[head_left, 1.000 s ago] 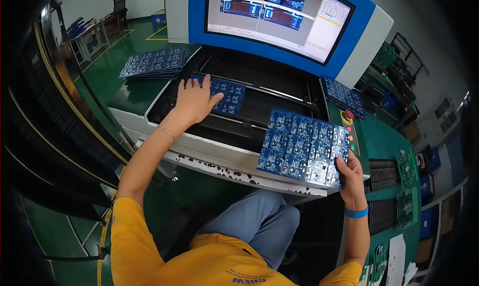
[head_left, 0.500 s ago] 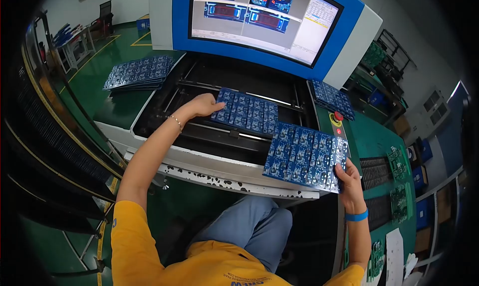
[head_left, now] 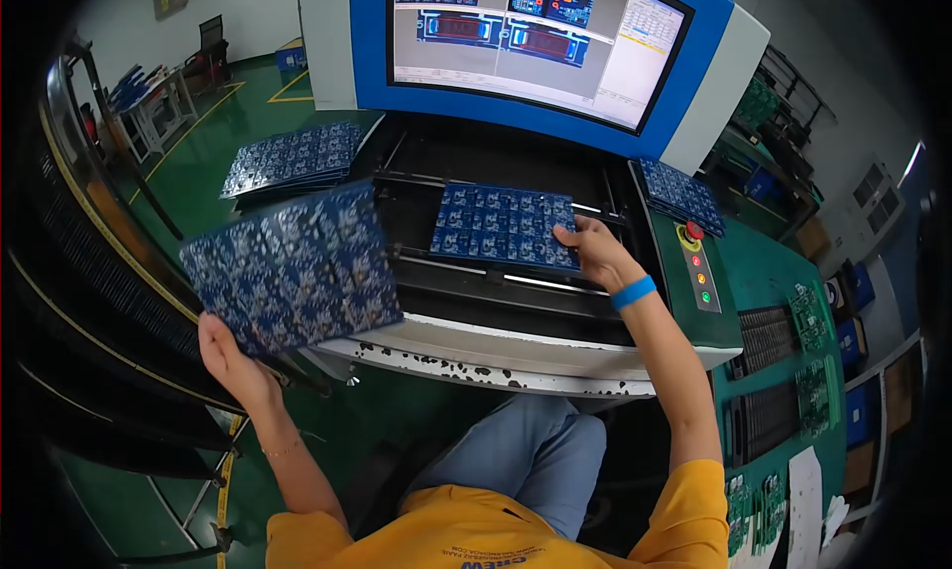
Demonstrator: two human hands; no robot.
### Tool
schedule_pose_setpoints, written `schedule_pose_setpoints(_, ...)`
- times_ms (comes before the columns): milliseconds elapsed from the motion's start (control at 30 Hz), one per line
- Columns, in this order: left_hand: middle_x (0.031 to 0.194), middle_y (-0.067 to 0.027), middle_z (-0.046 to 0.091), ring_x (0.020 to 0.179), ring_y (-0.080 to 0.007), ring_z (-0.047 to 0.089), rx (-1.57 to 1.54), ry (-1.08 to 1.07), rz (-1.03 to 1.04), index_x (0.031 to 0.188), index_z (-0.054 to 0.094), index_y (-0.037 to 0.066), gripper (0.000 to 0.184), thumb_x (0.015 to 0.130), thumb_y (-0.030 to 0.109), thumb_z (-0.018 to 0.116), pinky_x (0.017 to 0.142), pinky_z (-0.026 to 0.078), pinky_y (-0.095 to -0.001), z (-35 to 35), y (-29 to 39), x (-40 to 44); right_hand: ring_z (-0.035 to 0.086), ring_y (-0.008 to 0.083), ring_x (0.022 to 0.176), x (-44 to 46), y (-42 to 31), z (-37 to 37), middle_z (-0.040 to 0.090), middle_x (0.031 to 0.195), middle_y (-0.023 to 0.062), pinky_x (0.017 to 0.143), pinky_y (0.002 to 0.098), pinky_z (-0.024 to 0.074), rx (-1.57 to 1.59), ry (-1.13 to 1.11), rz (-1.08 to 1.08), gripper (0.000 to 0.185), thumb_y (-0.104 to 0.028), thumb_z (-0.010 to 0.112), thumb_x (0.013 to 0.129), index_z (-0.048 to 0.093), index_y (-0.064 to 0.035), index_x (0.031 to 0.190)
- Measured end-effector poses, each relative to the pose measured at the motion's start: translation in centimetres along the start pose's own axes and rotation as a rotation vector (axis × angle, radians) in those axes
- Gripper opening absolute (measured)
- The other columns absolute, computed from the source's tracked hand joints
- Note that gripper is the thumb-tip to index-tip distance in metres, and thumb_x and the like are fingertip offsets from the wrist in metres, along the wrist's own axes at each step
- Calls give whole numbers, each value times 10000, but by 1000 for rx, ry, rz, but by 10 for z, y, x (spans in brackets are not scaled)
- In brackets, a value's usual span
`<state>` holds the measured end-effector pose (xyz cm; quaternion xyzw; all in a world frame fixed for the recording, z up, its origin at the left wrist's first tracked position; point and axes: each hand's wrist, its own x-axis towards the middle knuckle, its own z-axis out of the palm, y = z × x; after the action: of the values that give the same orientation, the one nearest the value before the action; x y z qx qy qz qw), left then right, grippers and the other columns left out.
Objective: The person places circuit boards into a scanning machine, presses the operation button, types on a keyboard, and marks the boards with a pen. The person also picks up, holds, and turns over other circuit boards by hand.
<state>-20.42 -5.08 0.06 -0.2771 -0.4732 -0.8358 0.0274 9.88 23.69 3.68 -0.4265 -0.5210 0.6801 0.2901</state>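
Note:
My left hand point(head_left: 233, 364) is closed on the lower left corner of a blue circuit board panel point(head_left: 297, 266), raised and tilted in front of the machine's left side and slightly blurred. With thumb on top, my right hand point(head_left: 600, 253) grips the right end of a second blue panel point(head_left: 506, 222), which lies over the rails of the machine's black bed point(head_left: 456, 296). The two panels are apart.
A monitor point(head_left: 545, 48) in a blue frame stands behind the bed. Stacks of blue panels lie at the left point(head_left: 293, 160) and right point(head_left: 682, 194). Buttons point(head_left: 697, 261) line the machine's right side. Green boards point(head_left: 813, 311) and black racks point(head_left: 764, 343) occupy the right table.
My left hand has moved from the bed to the front left, now holding a raised panel. My right hand has moved forward and left, onto the right end of the panel over the rails.

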Motion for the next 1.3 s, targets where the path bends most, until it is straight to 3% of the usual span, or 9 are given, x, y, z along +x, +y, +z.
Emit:
schedule_pose_setpoints(233,1072,-70,566,943,-149,550,-149,165,-288,1118,500,7,327,929,270,458,832,440,-288,-72,-4,-49,592,222,924,32,25,2,572,1032,171,796,354,516,-22,6,60,469,-66,593,827,366,99,1203)
schedule_pose_setpoints(600,1056,-48,563,925,-124,550,-169,206,-385,1127,498,25,323,929,276,458,818,450,-269,-67,-18,-88,613,225,866,19,48,-17,580,979,186,772,327,530,-37,41,95,490,-33,588,822,330,138,1202)
schedule_pose_setpoints(700,1093,-77,562,947,-164,560,-203,179,-407,1137,482,19,317,927,255,463,830,456,-302,-71,-20,-99,614,178,787,20,55,-15,596,937,164,605,276,531,-117,65,112,426,-56,599,822,390,115,1152)
schedule_pose_setpoints(767,1095,-79,561,953,-169,560,-224,136,-406,1135,483,19,312,926,251,464,828,460,-308,-73,-21,-106,574,115,673,22,57,-4,606,877,127,445,217,411,-248,70,138,398,-100,628,813,426,79,1107)
schedule_pose_setpoints(867,1095,-82,561,955,-170,560,-219,118,-418,1136,481,15,315,926,249,466,826,462,-312,-70,-15,-117,488,88,568,29,64,26,593,807,87,412,205,326,-268,64,117,426,-160,665,791,441,43,1092)
schedule_pose_setpoints(967,1046,-54,563,907,-125,552,-191,122,-431,1105,494,15,317,929,276,459,798,454,-269,-51,-24,-50,565,161,719,76,21,115,572,926,153,462,215,415,-349,38,106,466,-156,659,793,416,74,1117)
schedule_pose_setpoints(1067,1047,-57,563,908,-132,552,-181,138,-441,1106,493,15,318,927,277,461,800,455,-280,-39,-15,-57,608,247,833,61,9,107,571,951,212,635,334,528,-456,-36,26,635,-340,711,741,421,126,1060)
schedule_pose_setpoints(1167,1046,-63,560,917,-141,550,-194,63,-474,1114,490,15,330,925,285,464,798,457,-290,-41,-17,-64,635,293,716,29,0,78,624,784,187,650,362,514,-1199,133,-275,710,-501,699,689,502,105,1003)
schedule_pose_setpoints(1300,1028,-67,560,913,-151,556,-154,9,-560,1100,489,12,334,928,296,454,771,469,-285,-24,-14,-77,637,241,751,-61,4,13,654,857,145,675,317,494,-914,322,-679,398,-289,662,772,594,6,1030)
